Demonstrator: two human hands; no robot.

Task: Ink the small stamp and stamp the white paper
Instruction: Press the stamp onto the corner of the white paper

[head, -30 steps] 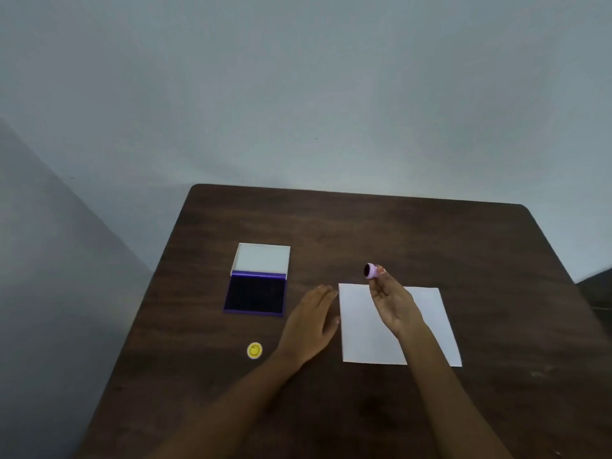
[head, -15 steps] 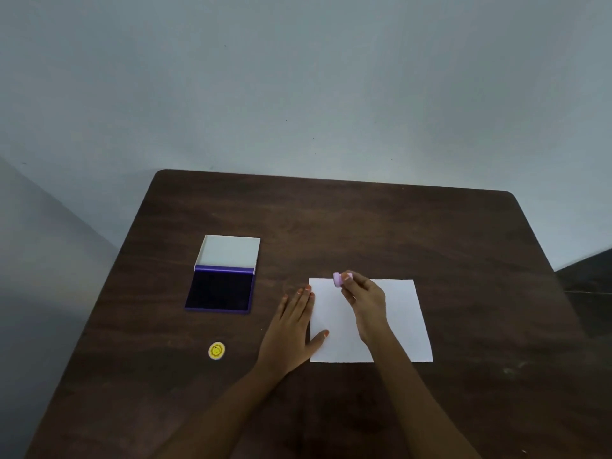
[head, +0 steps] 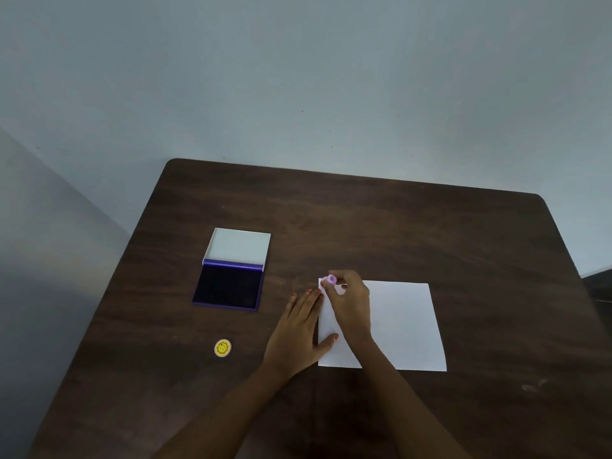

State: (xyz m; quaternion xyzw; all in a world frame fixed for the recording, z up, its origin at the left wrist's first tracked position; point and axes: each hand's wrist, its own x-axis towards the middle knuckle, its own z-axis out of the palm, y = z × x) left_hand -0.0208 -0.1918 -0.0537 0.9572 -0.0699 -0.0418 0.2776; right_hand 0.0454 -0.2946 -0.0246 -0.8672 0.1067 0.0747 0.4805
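A white paper [head: 402, 323] lies on the dark wooden table [head: 364, 226]. My right hand [head: 351, 301] pinches a small pink stamp [head: 330, 279] and holds it down at the paper's far left corner. My left hand [head: 299, 332] lies flat with fingers spread, its thumb and fingertips resting on the paper's left edge. An open ink pad [head: 228, 286] with a dark purple surface and a raised white lid sits to the left of both hands.
A small round yellow cap [head: 222, 348] lies on the table in front of the ink pad. A grey wall stands behind the table's far edge. A dark object shows at the right border.
My right hand turned the stamp face down and brought it from above the table to the paper's far left corner. My left hand slid right onto the paper's edge.
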